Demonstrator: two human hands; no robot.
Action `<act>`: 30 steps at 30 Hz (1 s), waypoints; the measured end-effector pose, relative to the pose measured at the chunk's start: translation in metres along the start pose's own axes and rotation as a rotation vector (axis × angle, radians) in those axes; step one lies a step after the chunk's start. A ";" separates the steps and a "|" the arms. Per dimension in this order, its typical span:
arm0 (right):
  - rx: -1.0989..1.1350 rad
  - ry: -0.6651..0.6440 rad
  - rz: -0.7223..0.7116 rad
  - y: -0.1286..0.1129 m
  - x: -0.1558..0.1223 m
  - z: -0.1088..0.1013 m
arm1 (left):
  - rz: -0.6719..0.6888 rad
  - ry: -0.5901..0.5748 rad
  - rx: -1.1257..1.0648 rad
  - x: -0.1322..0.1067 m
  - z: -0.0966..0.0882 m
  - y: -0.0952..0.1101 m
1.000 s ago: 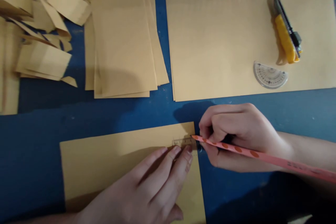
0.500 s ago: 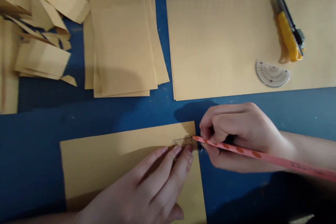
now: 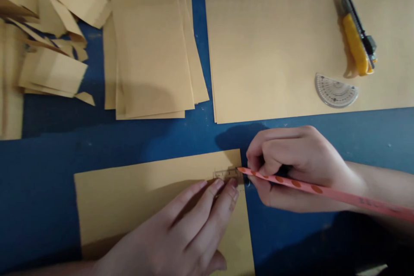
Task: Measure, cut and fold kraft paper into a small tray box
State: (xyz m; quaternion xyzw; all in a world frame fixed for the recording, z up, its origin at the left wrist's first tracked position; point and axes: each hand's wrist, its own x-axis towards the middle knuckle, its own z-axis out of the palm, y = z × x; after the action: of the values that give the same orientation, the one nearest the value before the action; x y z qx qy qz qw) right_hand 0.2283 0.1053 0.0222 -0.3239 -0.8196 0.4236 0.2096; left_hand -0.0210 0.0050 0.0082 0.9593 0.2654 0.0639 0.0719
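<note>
A sheet of tan paper [image 3: 129, 198] lies on the blue table, its near part under my left hand [image 3: 181, 228]. That hand lies flat with its fingers stretched out, the tips pressing a small clear ruler [image 3: 223, 172] onto the sheet close to its right edge. Most of the ruler is hidden beneath the fingers. My right hand [image 3: 297, 168] is closed around a pink pencil [image 3: 339, 197] with orange-red dots. The pencil's tip touches the right end of the ruler's upper edge, by the edge of the paper.
Larger tan sheets [image 3: 265, 51] fill the back right, with a yellow utility knife [image 3: 357, 43] and a clear protractor [image 3: 336, 91] on top. A stack of cut sheets [image 3: 152, 51] lies at the back middle. Loose paper scraps [image 3: 54, 71] are heaped at the back left.
</note>
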 end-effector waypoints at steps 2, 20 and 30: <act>0.003 0.003 -0.006 0.000 0.000 -0.001 | 0.002 0.009 0.001 0.000 0.000 0.001; 0.055 0.132 0.018 -0.002 0.000 0.000 | 0.008 0.072 -0.057 -0.001 0.004 -0.004; -0.203 -0.008 -0.164 -0.015 -0.014 -0.024 | 0.058 0.178 -0.180 -0.003 -0.007 -0.015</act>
State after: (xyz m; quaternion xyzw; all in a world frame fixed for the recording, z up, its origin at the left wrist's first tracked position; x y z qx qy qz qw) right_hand 0.2472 0.1023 0.0465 -0.2738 -0.8828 0.3212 0.2065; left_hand -0.0324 0.0170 0.0125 0.9468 0.2359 0.1744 0.1320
